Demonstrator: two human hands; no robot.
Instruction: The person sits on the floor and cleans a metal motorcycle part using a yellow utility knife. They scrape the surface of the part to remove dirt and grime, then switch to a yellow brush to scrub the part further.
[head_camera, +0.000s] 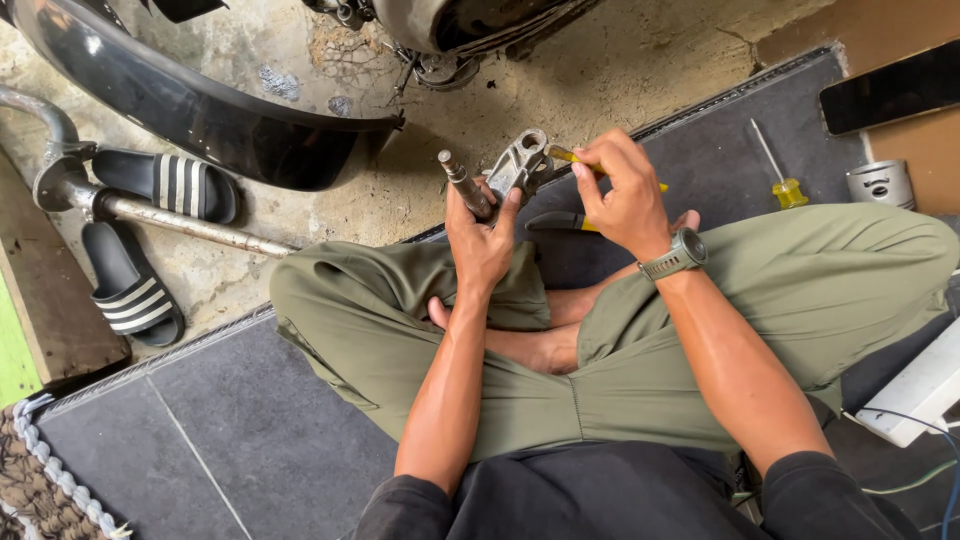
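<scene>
Above the crossed legs in olive-green trousers (800, 290), both hands meet over the edge of a dark grey floor mat (260, 440). The left hand (482, 240) has its fingers wrapped around a grey cast-metal part with round holes and a projecting steel shaft (505, 168), held upright just past the knees. The right hand (620, 195), with a grey-green wristwatch (676, 254) on its wrist, pinches a thin yellow-handled tool (562, 156) between thumb and fingertips, its tip touching the metal part. A second yellow-handled screwdriver (780, 175) lies on the mat to the right, near a small silver metal cylinder (880, 183) and a flat black rectangular phone (892, 88) on brown board. To the left, two black sandals with white stripes (150, 230) lie on the concrete beside a rusty steel pipe (190, 225).
</scene>
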